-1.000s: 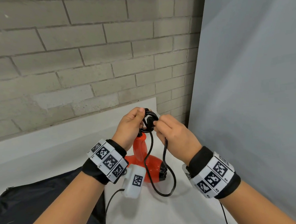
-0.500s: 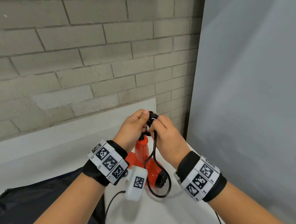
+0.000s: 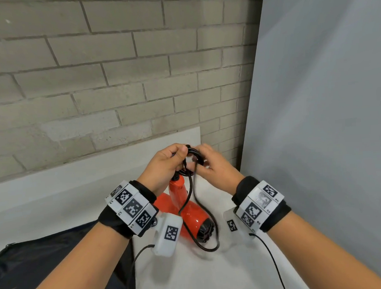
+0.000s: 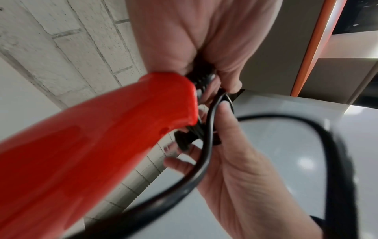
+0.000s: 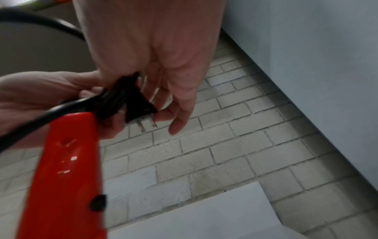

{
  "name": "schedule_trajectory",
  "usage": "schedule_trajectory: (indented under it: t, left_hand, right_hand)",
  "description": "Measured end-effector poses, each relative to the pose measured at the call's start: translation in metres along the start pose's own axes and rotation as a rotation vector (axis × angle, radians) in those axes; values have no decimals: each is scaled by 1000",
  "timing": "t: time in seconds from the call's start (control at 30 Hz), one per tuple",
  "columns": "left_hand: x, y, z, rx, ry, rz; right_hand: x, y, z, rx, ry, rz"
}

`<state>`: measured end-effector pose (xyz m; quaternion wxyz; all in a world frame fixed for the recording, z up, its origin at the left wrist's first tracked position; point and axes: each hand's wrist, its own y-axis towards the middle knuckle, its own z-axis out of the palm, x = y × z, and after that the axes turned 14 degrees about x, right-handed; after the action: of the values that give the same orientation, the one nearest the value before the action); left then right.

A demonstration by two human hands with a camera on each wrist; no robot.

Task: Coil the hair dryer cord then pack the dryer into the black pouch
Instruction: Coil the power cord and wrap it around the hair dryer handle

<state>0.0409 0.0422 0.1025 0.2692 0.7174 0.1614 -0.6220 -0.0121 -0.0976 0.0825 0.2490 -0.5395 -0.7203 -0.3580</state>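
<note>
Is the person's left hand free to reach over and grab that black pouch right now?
Probably not yet. The black pouch lies open to reach beside the left forearm, with nothing blocking it, but the left hand is busy gripping the coiled cord atop the dryer's handle; letting go would likely undo the coil.

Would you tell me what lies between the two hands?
The coiled black cord, gripped by the left hand and right hand above the dryer's handle, in the head view.
</note>
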Motion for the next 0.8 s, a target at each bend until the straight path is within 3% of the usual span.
schedule_trajectory:
  t: [0.17,0.27,0.33,0.4,0.47,0.53,0.6,0.67,0.8]
  left_hand:
    - [0,0,0,-18,0,-26]
    - [0,2,0,-47,31,-36]
    - [-1,3,0,-55,22,-42]
    - [-3,2,3,-66,4,-37]
    - [-4,1,4,-71,1,-30]
    - [-3,0,5,-61,14,-23]
    - [-5,-1,8,-47,29,-18]
    - [-9,-2,12,-34,32,-14]
    - [-11,-3,15,-44,44,-4]
  right_hand:
    - [-23,-17,-23,129,-116,104]
    - [-53,-30,-30,117,-261,363]
    - [-73,-40,-30,353,-537,695]
    - [-77,-49,-25,665,-697,894]
    - [-70,-49,-20,715,-590,846]
    - [-61,-44,-13,522,-294,652]
    - [-44,-33,-7,293,-77,366]
    - [-32,-22,0,179,47,156]
    - [-18,-10,11,92,161,68]
